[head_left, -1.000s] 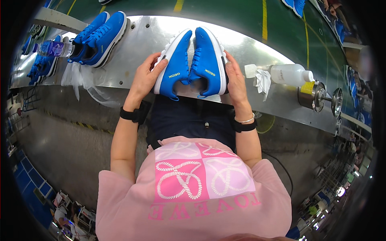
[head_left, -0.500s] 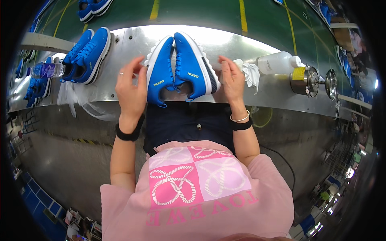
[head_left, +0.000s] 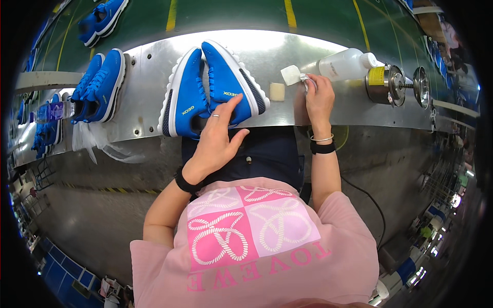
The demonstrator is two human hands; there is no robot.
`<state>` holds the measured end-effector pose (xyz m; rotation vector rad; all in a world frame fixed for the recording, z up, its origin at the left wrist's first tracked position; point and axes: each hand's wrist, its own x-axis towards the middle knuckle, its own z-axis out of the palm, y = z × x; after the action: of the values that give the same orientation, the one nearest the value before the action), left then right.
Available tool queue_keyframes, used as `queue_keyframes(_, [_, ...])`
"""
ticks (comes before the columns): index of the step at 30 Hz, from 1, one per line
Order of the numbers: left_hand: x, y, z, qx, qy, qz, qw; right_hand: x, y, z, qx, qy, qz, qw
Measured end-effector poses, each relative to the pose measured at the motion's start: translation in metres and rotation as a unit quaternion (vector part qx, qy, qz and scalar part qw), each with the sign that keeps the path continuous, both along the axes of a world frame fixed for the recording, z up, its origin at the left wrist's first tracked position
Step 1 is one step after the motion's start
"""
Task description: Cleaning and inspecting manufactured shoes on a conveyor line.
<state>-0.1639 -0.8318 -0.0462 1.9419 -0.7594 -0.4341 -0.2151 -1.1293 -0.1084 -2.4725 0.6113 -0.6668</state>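
Observation:
A pair of blue sneakers with white soles stands on the metal bench before me, toes pointing away: a left one (head_left: 187,97) and a right one (head_left: 226,77). My left hand (head_left: 220,138) is open, its outstretched fingers resting at the heel end of the right sneaker. Off to the right, my right hand (head_left: 320,97) pinches a white cloth (head_left: 306,78), mostly hidden by the fingers. A whitish square pad (head_left: 290,75) lies against the cloth; whether the two are joined I cannot tell. Closer to the sneakers sits a cream-coloured block (head_left: 277,92).
A white plastic bottle (head_left: 345,64) lies beyond my right hand, beside a metal canister (head_left: 385,84) with a yellow label. More blue sneakers (head_left: 100,87) stand at the left, near a purple-labelled bottle (head_left: 50,111) and clear plastic film (head_left: 95,138). A green surface (head_left: 231,15) runs behind the bench (head_left: 146,115).
My right hand has moved right and picked up the white cloth, uncovering the cream block. My left hand has come across onto the right sneaker. The pair now appears farther left and spread wider.

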Motion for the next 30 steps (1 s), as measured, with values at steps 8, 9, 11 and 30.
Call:
queue_keyframes(8, [-0.001,-0.014,-0.039,-0.029,-0.008,0.058,0.998,0.015,0.082,0.064,0.095,-0.096,0.168,0.977])
queue_keyframes(9, [-0.002,-0.014,-0.042,-0.029,-0.006,0.058,0.998,0.017,0.091,0.067,0.084,-0.103,0.217,0.967])
queue_keyframes(11, [-0.003,-0.014,-0.048,-0.044,0.004,0.072,0.996,0.019,0.099,0.068,0.041,-0.075,0.247,0.965])
queue_keyframes(30, [0.001,-0.014,-0.051,-0.06,-0.049,0.086,0.993,0.02,0.104,0.085,-0.114,0.066,0.35,0.927])
